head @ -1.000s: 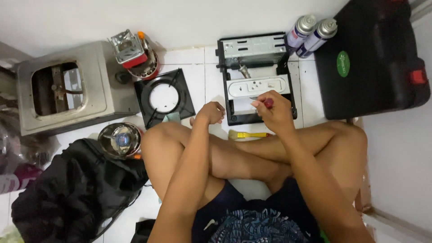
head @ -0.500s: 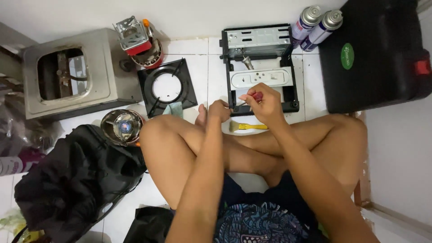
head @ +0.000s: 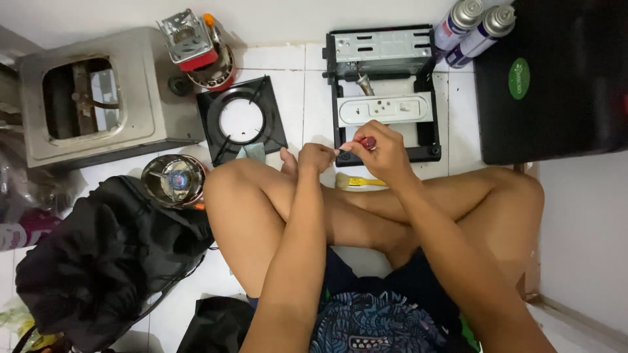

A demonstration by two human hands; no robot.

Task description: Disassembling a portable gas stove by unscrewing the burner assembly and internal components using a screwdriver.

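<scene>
White floor tiles under dismantled stove.

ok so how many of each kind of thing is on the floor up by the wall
gas canisters: 2
stove bodies, the opened black one and the steel casing: 2
black pan support: 1
small camping burner: 1
black case: 1
total: 7

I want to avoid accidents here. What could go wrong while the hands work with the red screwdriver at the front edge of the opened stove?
The red-handled screwdriver in the right hand points toward the left hand; a slip might jab the fingers. The two gas canisters lying beside the opened stove body could possibly roll if bumped.
</scene>
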